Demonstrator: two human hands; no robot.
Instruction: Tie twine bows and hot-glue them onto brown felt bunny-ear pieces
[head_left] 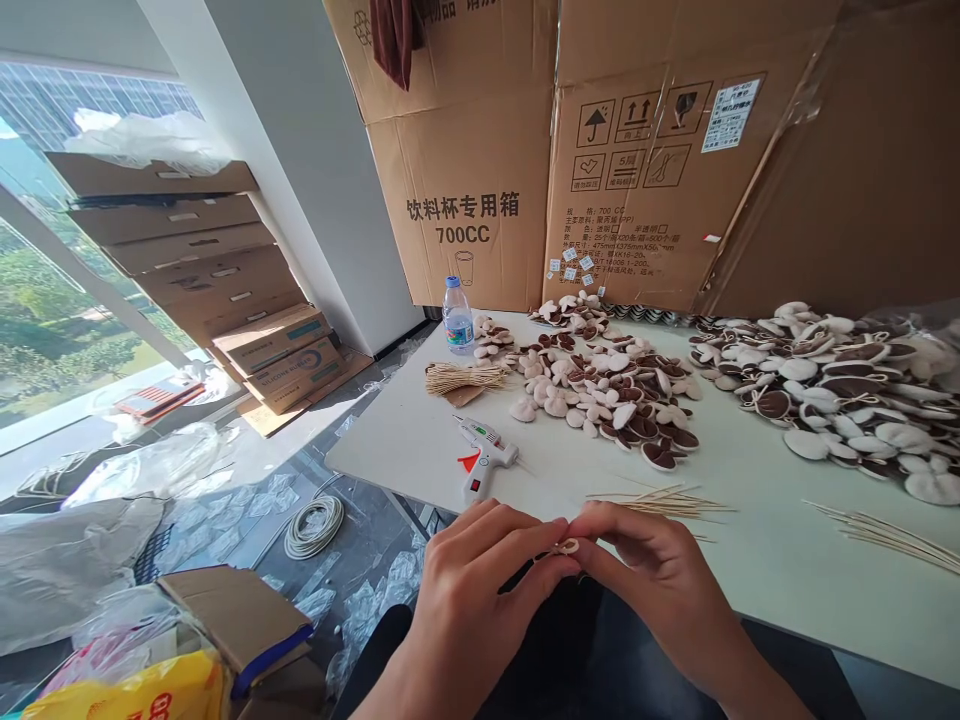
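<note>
Tall cardboard boxes (465,150) stand behind the white table (405,440), whose near edge runs behind the person's hands. From here I see a small pale looped piece (571,546) pinched at the fingertips, the left hand (472,565) and right hand (660,570) both closed on it, above the dark-clothed lap (577,645). A glue gun (489,458) lies just beyond the left; thin sticks (664,503) lie beyond the right, tabletop showing between. Plush pieces (555,400) heap farther back.
</note>
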